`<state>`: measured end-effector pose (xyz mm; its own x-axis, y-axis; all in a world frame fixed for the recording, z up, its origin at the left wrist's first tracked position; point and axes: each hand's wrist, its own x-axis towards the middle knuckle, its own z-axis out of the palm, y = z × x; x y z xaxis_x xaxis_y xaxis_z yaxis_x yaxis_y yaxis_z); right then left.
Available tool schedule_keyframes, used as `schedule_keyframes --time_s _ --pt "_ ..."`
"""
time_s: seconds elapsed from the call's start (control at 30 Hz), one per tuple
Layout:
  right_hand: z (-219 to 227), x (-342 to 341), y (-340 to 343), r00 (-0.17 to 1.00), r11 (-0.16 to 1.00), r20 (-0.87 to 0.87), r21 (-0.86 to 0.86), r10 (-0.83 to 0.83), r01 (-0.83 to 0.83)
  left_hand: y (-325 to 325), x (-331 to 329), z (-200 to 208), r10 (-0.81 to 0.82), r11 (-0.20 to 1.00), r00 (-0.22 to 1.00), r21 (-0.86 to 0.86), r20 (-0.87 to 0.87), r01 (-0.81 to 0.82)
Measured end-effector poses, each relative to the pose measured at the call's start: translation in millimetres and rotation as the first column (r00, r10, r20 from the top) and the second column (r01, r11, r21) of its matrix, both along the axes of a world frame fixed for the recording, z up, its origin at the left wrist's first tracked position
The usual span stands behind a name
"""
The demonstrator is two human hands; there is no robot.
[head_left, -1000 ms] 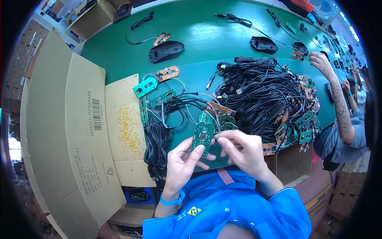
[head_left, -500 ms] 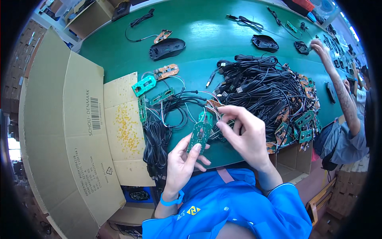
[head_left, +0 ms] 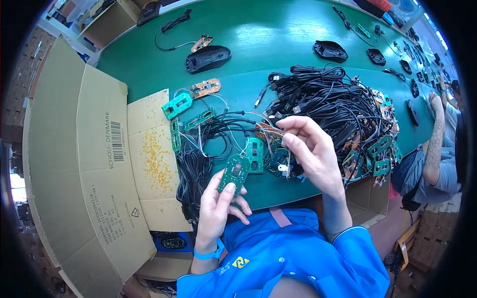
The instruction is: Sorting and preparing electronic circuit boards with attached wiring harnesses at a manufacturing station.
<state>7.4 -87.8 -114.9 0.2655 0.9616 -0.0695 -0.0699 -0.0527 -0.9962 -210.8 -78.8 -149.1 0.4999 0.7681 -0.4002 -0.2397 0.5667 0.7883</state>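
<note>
My left hand [head_left: 218, 206] pinches a green circuit board [head_left: 235, 171] between thumb and fingers, tilted above the front of the table. My right hand [head_left: 315, 156] is closed, thumb against fingertips, on thin coloured wires [head_left: 272, 130] that run left to black cables. Below its fingers, partly hidden, another circuit board [head_left: 276, 161] shows. Between my hands a green board with cut-outs [head_left: 255, 155] lies on the table. Further left lie more green boards [head_left: 177, 106] and an orange-brown board [head_left: 205, 88], joined by wires to a bundle of black cables [head_left: 195, 174].
A heap of coiled black USB cables with boards [head_left: 323, 104] fills the table's right. An open cardboard box [head_left: 94, 149] stands left, yellow bits [head_left: 156, 159] on its flap. Black mouse shells [head_left: 208, 58] sit at the back. Another person's arm [head_left: 435, 134] is at far right.
My left hand has moved down and left with its board, away from my right hand. The green board with cut-outs shows more fully. The other person's arm has drawn back to the right.
</note>
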Motion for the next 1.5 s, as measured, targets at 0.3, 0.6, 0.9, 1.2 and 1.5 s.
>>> schedule_keyframes --time_s 0.3,0.6,0.9,1.2,1.5 --pt "-2 2 0 0.997 0.999 -0.066 -0.007 0.035 -0.036 -11 -2 11 -0.008 0.976 0.935 0.199 -0.354 0.084" --pt "7 -6 0 0.994 0.995 0.053 0.032 0.096 -0.098 2 -1 27 -0.039 0.911 0.835 0.324 -0.548 0.255" --pt "28 -7 0 0.870 0.953 -0.429 -0.057 0.245 -0.297 -1 16 7 0.067 0.636 0.748 0.606 -0.660 0.478" --pt "1 -7 1 0.947 0.949 -0.069 0.062 0.313 -0.309 2 -37 34 0.479 0.664 0.579 0.704 -0.659 0.251" --pt "17 -26 3 0.912 0.930 -0.255 -0.100 0.321 -0.355 -11 -13 20 0.418 0.592 0.782 0.792 -0.462 0.151"
